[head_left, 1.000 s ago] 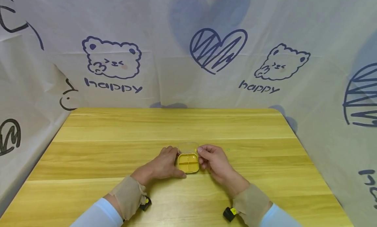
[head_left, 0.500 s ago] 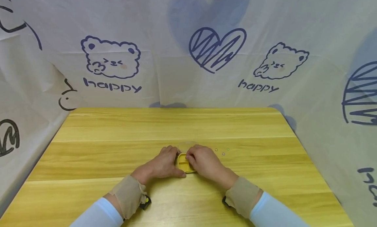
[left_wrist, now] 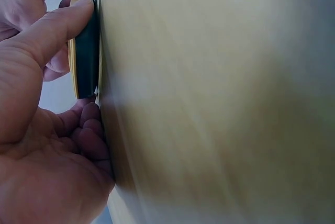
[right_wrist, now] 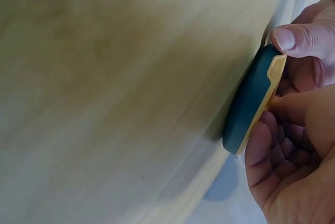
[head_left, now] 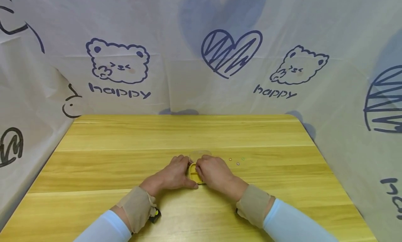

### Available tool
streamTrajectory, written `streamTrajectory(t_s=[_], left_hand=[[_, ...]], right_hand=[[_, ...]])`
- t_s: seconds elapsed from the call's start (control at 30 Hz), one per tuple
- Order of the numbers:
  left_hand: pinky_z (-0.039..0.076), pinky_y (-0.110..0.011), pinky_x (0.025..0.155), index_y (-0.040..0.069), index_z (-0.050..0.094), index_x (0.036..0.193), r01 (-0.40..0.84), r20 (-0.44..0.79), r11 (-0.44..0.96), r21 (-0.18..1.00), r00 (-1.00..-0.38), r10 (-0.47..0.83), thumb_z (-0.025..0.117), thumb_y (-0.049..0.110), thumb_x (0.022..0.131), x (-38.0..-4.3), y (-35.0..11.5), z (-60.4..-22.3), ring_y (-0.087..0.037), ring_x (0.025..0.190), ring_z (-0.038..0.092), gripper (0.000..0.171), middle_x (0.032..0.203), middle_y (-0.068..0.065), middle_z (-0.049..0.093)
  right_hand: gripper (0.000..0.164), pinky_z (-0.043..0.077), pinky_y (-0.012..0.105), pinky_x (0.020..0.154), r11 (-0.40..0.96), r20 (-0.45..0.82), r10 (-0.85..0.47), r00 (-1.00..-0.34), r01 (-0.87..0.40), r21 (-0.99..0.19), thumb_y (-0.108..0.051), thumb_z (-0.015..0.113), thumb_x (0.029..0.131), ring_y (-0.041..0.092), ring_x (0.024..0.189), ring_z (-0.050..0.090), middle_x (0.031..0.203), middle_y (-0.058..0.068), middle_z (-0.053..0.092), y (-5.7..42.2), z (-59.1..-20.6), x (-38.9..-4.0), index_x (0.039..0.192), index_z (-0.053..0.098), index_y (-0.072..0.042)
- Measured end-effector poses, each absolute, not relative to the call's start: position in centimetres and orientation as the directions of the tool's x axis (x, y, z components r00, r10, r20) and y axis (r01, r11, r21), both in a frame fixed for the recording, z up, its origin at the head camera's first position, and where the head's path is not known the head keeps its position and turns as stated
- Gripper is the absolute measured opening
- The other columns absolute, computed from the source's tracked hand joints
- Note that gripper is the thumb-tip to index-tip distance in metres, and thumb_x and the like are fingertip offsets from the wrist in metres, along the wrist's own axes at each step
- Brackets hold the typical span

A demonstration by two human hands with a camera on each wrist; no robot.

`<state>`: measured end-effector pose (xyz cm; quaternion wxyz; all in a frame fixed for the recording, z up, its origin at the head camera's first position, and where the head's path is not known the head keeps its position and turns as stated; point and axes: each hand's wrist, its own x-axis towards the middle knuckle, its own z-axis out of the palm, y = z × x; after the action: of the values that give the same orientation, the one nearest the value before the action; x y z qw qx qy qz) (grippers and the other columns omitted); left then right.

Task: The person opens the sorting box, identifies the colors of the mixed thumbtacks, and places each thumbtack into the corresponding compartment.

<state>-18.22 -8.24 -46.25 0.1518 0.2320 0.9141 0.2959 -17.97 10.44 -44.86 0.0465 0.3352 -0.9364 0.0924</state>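
A small pill box (head_left: 195, 177), yellow inside with dividers, lies on the table, its clear lid (head_left: 198, 152) tipped back on the far side. Both wrist views show its dark green outer shell. My left hand (head_left: 173, 174) holds the box from the left, with the thumb (left_wrist: 78, 12) at the near edge and the other fingers around the far left corner. Over the right part of the box is my right hand (head_left: 216, 173), its thumb and fingertips bent down into the compartments. Whether those fingertips pinch anything is hidden.
To the right of the box lie tiny round pieces: a reddish one (head_left: 230, 159), a pale one (head_left: 238, 163) and a greenish one (head_left: 243, 159). The wooden table (head_left: 125, 137) meets a white printed cloth (head_left: 188, 60) at its back and sides.
My right hand has moved left from the box's right edge to over its compartments, uncovering more tiny pieces on the table. My left hand has stayed at the box.
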Motion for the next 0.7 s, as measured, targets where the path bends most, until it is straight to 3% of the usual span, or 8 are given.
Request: streamTrajectory(t_s=[0.47,0.7], left_hand=[[0.042,-0.041,0.087,0.003,0.052,0.119,0.347,-0.127,0.716,0.606,-0.846,0.517,0.083,0.047,0.068,-18.04,-8.3,-46.02,-0.026,0.099,0.044,0.073,0.102,-0.007,0.05],[0.042,-0.041,0.086,0.003,0.051,0.121,0.333,-0.133,0.708,0.622,-0.847,0.515,0.083,0.046,0.069,-18.01,-8.34,-46.03,-0.026,0.099,0.044,0.075,0.107,-0.007,0.051]], right_hand=[[0.016,0.047,0.03,0.057,0.764,0.152,-0.602,-0.784,-0.621,-0.177,-0.02,0.058,0.095,0.01,0.064,0.048,0.073,-0.004,0.054,10.35,-44.88,-17.94,0.085,0.067,-0.012],[0.015,0.05,0.031,0.066,0.791,0.112,-0.532,-0.84,-0.539,-0.288,-0.022,0.06,0.095,0.01,0.07,0.053,0.08,-0.004,0.061,10.87,-44.52,-17.62,0.092,0.071,-0.012]])
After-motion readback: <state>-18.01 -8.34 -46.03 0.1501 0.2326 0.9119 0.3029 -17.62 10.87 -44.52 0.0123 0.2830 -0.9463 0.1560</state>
